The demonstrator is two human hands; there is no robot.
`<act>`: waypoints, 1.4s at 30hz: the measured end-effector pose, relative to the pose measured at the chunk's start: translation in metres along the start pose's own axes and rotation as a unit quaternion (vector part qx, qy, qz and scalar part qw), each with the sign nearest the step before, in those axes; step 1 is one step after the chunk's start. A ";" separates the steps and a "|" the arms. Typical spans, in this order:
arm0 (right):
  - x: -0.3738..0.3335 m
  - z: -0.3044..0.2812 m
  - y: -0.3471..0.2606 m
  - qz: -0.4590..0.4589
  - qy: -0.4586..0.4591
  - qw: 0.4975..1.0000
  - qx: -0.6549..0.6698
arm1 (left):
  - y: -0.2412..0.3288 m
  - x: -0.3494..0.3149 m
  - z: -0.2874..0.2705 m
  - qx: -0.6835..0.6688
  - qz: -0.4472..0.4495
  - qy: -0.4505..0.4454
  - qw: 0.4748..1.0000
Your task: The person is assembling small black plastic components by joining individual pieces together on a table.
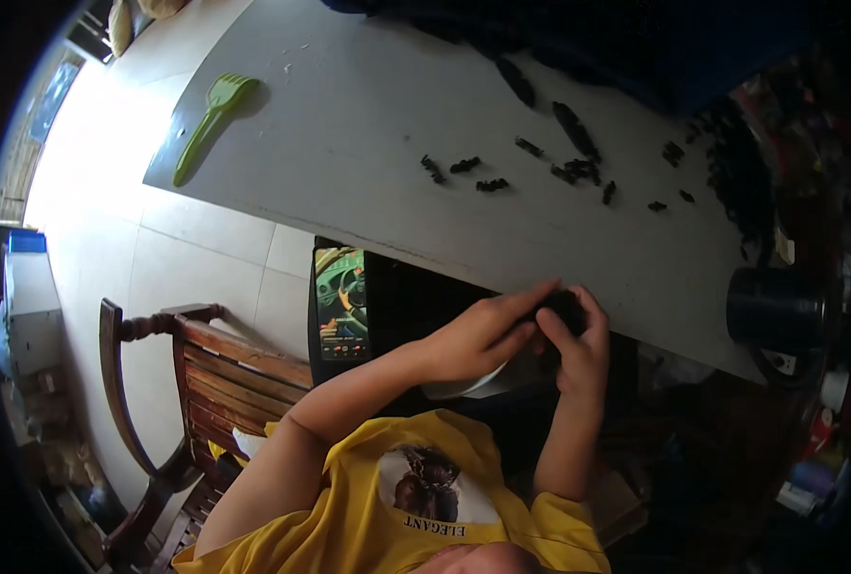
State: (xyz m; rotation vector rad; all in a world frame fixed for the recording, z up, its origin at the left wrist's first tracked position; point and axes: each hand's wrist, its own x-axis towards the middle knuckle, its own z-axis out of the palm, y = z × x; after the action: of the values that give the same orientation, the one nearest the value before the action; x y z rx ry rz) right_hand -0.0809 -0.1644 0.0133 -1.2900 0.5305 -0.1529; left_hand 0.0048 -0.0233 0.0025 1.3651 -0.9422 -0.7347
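Lump of dark, soft-looking material (567,306), clasped in curled fingers of the bare right hand (583,356), just right of the bare left hand (483,335), of partly hidden, uncertain grip; long axis unreadable; near the smooth, pale-grey counter (349,163).

A small black thing (567,308) sits a little right of centre in the frame, about midway down, raised between the fingers of the right hand (586,349), with the fingertips of the left hand (487,337) close at its left side. It looks dark all over and rough or bushy in outline (its lower part is covered by the right thumb), and its exact shape and tilt are too shadowed to tell.
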 end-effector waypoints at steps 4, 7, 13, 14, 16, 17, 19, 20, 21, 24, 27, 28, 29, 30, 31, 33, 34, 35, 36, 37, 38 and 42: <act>-0.016 0.005 0.012 -0.033 -0.033 0.999 -0.010 | -0.001 -0.022 0.004 -0.010 0.001 -0.017 1.000; -0.028 0.008 0.021 0.022 -0.035 0.999 -0.003 | -0.005 -0.037 0.008 0.010 0.003 0.007 1.000; -0.023 0.023 0.028 -0.156 -0.018 0.936 -0.314 | -0.004 -0.061 -0.013 0.247 0.021 0.076 0.966; -0.019 0.030 0.019 -0.210 -0.007 0.912 -0.353 | -0.001 -0.064 -0.020 0.246 0.020 0.090 0.965; -0.003 0.051 0.006 -0.274 0.011 0.887 -0.372 | 0.009 -0.066 -0.036 0.261 0.018 0.145 0.954; 0.010 0.061 0.001 -0.327 0.007 0.857 -0.399 | 0.010 -0.067 -0.043 0.266 0.015 0.181 0.947; 0.044 0.082 -0.003 -0.397 -0.012 0.784 -0.476 | 0.013 -0.063 -0.055 0.267 0.024 0.249 0.931; 0.062 0.091 -0.006 -0.411 -0.020 0.761 -0.502 | 0.013 -0.057 -0.061 0.270 0.032 0.267 0.925; 0.077 0.102 -0.007 -0.425 -0.034 0.739 -0.522 | 0.016 -0.054 -0.068 0.275 0.032 0.281 0.919; 0.111 0.100 0.000 -0.401 -0.040 0.679 -0.613 | 0.021 -0.023 -0.081 0.298 0.060 0.284 0.909; 0.122 0.072 -0.001 -0.368 -0.002 0.663 -0.652 | 0.016 0.017 -0.101 0.354 0.092 0.264 0.893; 0.122 0.059 -0.002 -0.348 0.021 0.656 -0.670 | 0.011 0.034 -0.107 0.383 0.105 0.244 0.885; 0.121 0.046 -0.003 -0.349 0.020 0.655 -0.670 | 0.004 0.049 -0.114 0.404 0.107 0.226 0.880; 0.118 0.032 -0.003 -0.338 0.031 0.653 -0.677 | -0.003 0.065 -0.121 0.424 0.110 0.208 0.874; 0.115 0.015 -0.006 -0.324 0.047 0.648 -0.688 | -0.013 0.087 -0.123 0.420 0.115 0.206 0.876; 0.109 -0.006 -0.010 -0.305 0.053 0.660 -0.685 | -0.032 0.125 -0.130 0.479 0.142 0.198 0.843; 0.105 -0.015 -0.013 -0.287 0.055 0.672 -0.681 | -0.040 0.141 -0.135 0.475 0.147 0.197 0.845; 0.105 -0.022 -0.010 -0.294 0.059 0.682 -0.667 | -0.045 0.154 -0.139 0.554 0.148 0.203 0.794; 0.104 -0.026 -0.009 -0.294 0.061 0.681 -0.668 | -0.051 0.162 -0.142 0.628 0.147 0.208 0.735; 0.101 -0.032 -0.011 -0.306 0.055 0.692 -0.652 | -0.052 0.166 -0.140 0.624 0.151 0.206 0.738; 0.099 -0.037 -0.012 -0.319 0.048 0.702 -0.635 | -0.051 0.168 -0.142 0.646 0.115 0.178 0.734; 0.088 -0.060 -0.018 -0.369 0.133 0.767 -0.509 | -0.023 0.147 -0.136 0.712 0.035 0.061 0.699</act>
State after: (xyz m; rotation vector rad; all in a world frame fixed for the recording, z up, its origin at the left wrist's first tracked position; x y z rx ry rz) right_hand -0.0284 -0.2573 -0.0061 -2.5483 0.2908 -0.7998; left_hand 0.1948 -0.0902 0.0034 2.6208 -1.5161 0.3845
